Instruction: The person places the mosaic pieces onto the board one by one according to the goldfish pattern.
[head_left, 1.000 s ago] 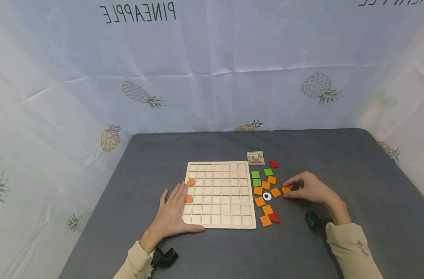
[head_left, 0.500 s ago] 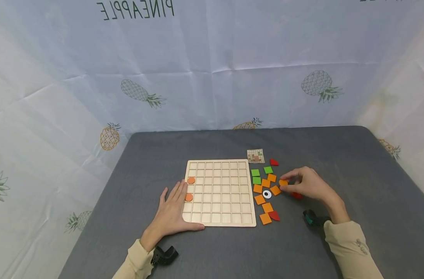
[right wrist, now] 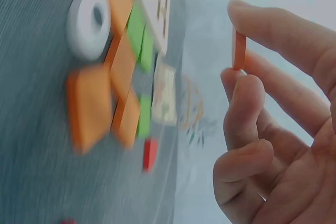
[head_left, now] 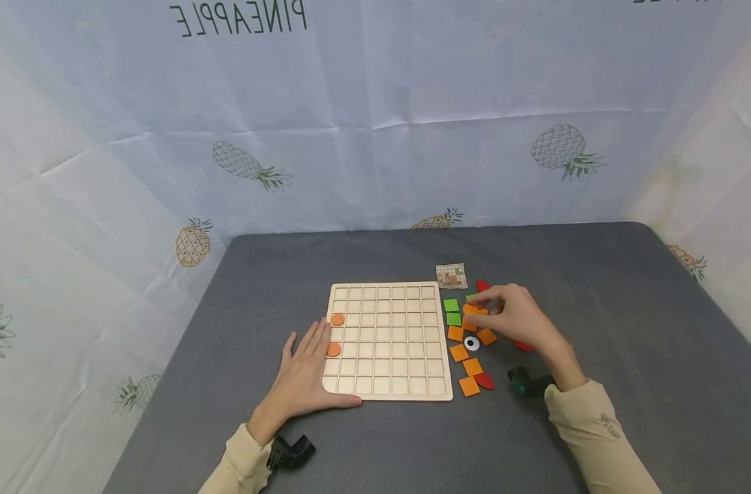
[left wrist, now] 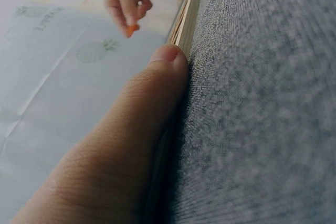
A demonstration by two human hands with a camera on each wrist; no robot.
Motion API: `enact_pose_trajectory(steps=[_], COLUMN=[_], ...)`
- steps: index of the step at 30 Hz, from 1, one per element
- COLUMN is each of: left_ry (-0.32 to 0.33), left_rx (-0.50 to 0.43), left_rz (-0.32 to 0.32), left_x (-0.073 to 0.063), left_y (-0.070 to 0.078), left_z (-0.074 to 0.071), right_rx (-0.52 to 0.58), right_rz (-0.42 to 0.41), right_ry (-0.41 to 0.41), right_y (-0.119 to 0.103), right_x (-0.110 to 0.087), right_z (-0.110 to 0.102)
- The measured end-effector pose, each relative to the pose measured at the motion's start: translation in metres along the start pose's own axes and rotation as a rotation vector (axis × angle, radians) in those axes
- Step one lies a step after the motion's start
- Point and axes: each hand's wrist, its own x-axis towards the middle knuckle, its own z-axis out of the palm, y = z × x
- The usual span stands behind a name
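Note:
A pale wooden grid board (head_left: 400,350) lies on the grey table, with two orange discs (head_left: 338,319) in cells along its left side. My left hand (head_left: 304,381) rests at the board's near left corner, fingers straight along the left edge and thumb (left wrist: 163,72) against the front edge. Between thumb and fingertips my right hand (head_left: 517,315) pinches an orange disc (right wrist: 239,50), seen edge-on in the right wrist view. This hand is raised over the loose pieces right of the board and covers some of them in the head view.
Several orange square tiles (head_left: 469,386), green tiles (head_left: 451,305), red quarter-round pieces (head_left: 484,381) and a white ring-like eye piece (head_left: 471,344) lie right of the board. A small pattern card (head_left: 452,276) sits by its far right corner. A pineapple-print cloth (head_left: 375,171) hangs behind the table.
My right hand has moved left and away from me with the orange disc, from right of the loose pieces to over them. The left hand has stayed on the board.

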Motion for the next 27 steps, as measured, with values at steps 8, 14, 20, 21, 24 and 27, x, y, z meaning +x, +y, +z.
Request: enact_pose_trajectory(steps=[8, 14, 20, 21, 24, 27], left_ry=[-0.009, -0.025, -0.031, -0.029, -0.024, -0.021], left_rx=[-0.003, -0.005, -0.002, 0.0, 0.014, 0.013], left_rz=[-0.008, -0.019, -0.02, -0.019, -0.013, -0.008], left_x=[0.0, 0.0, 0.0, 0.0, 0.0, 0.0], left_y=[-0.001, 0.0, 0.001, 0.001, 0.002, 0.002], left_z=[0.001, 0.0, 0.0, -0.001, -0.001, -0.002], right_rx=[0.067, 0.1, 0.139, 0.136, 0.113, 0.104], right_rz=[-0.097, -0.181, -0.175, -0.175, -0.183, -0.204], right_ry=[-0.013, -0.06, -0.17, -0.178, -0.192, -0.203], right_y=[-0.031, -0.054, -0.079, -0.082, -0.091, -0.097], right_x=[0.019, 0.031, 0.036, 0.036, 0.038, 0.04], right_z=[0.03, 0.061, 0.085, 0.088, 0.097, 0.105])
